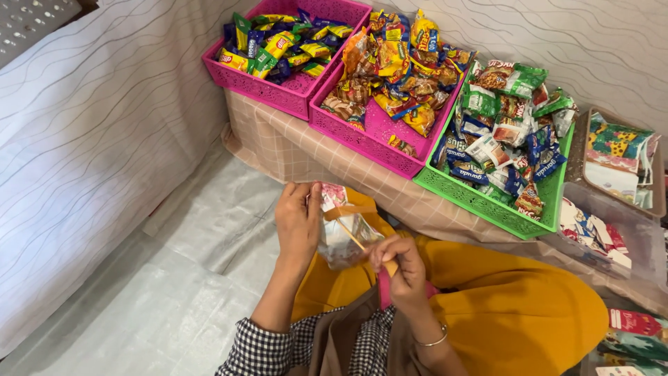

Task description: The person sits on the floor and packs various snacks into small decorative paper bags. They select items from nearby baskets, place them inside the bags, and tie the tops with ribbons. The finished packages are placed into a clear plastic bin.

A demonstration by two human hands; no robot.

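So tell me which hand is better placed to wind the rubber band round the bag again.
Probably the right hand: it pinches the stretched rubber band, while the left hand grips the clear snack bag at its top.

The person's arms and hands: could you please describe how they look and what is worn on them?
Both hands are bare, without gloves. The left hand comes out of a black-and-white checked sleeve pushed up near the elbow. The right hand has a thin metal bangle at the wrist. No rings are clear enough to tell.

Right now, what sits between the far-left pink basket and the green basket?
A second pink basket of snack packets, edges touching both the far-left pink basket and the green basket, per the head view.
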